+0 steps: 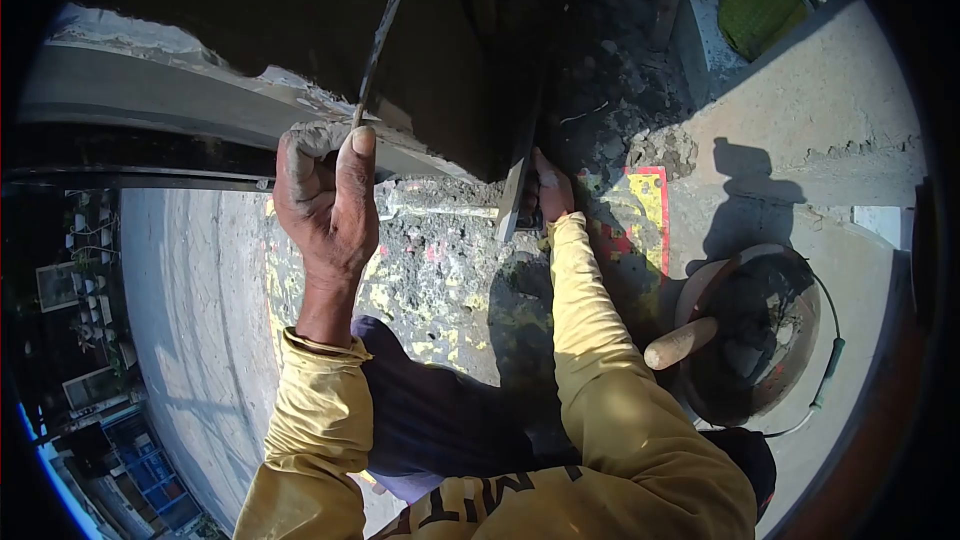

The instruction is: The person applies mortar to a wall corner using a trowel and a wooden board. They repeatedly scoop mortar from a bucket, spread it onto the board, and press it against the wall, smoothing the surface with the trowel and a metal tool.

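My left hand (325,195), smeared with grey mortar, is closed around a thin dark rod (385,35) that runs up and to the right along a shadowed wall. My right hand (548,190) reaches forward and grips a flat metal trowel (515,195), whose blade stands on edge against the dark wall face. Below the blade, wet mortar and rubble (440,255) lie on a yellow and red printed sheet (645,205). Both arms wear yellow long sleeves.
A round pan (790,270) holding dark mortar sits at the right, with a wooden handle (682,342) resting in it and a green-tipped wire loop beside it. A concrete ledge (150,100) runs at the left. A green sack (760,5) lies at the top right.
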The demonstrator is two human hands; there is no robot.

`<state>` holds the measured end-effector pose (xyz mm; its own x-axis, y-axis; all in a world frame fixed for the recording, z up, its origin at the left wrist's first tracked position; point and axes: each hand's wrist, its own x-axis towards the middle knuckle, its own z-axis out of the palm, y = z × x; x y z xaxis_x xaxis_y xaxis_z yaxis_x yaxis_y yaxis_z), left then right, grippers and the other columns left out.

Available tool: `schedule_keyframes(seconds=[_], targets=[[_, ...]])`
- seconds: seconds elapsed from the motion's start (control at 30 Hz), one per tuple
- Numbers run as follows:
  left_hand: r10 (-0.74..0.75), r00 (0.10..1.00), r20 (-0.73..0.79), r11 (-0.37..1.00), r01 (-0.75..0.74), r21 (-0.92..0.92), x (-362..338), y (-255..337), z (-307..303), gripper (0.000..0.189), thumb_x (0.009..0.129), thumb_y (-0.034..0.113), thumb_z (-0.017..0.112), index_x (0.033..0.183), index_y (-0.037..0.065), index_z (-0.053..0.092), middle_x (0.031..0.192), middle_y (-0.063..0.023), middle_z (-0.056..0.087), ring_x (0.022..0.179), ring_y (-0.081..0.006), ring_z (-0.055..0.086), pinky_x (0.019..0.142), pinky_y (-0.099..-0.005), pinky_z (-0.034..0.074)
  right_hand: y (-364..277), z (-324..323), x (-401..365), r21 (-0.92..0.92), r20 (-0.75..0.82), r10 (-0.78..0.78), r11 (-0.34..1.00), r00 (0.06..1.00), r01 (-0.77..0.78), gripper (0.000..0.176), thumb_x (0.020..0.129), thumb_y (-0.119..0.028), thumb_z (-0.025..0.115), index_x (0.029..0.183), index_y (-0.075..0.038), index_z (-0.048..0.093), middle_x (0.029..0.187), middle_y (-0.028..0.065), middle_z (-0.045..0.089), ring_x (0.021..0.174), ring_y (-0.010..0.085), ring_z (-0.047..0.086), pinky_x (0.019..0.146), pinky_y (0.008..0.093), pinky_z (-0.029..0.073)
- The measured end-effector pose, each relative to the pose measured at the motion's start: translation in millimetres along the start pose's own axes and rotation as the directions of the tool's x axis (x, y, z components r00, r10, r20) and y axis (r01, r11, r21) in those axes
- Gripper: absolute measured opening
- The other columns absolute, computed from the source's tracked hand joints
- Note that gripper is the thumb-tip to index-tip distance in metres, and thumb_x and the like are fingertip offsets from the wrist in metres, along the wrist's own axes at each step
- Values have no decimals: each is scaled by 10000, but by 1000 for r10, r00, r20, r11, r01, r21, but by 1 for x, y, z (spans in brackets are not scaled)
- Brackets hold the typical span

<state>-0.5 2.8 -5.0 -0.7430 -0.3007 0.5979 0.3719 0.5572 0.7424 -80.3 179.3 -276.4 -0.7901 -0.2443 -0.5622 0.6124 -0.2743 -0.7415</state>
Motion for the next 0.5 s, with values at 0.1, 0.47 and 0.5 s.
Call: schedule_keyframes(seconds=[0.1, 0.47, 0.5], targets=[[6, 1000, 3, 1000, -6, 8, 1, 0, -1, 54, 925, 25, 606, 946, 3, 561, 890, -13, 585, 792, -45, 517, 721, -185, 421, 13, 17, 26, -114, -62, -55, 992, 997, 48, 403, 885, -507, 608, 875, -109, 671, 586, -31, 482, 435, 90, 403, 406, 268, 329], [-26, 1000, 8, 1000, 26, 3, -1, 0, -2, 71, 948, 82, 597, 976, 19, 578, 903, -28, 610, 861, -69, 587, 819, -232, 482, 16, 56, -90, -273, 122, -370, 880, 921, 390, 286, 906, -294, 633, 969, -16, 664, 769, 52, 647, 733, 100, 570, 667, 268, 455], [-15, 1000, 4, 1000, 15, -1, -1, -2, -2, 70, 949, 80, 594, 978, 18, 577, 909, -34, 615, 867, -76, 595, 831, -241, 489, 9, 54, -114, -239, 194, -354, 888, 915, 394, 277, 900, -288, 639, 984, -25, 669, 779, 59, 655, 740, 108, 578, 677, 287, 462]])
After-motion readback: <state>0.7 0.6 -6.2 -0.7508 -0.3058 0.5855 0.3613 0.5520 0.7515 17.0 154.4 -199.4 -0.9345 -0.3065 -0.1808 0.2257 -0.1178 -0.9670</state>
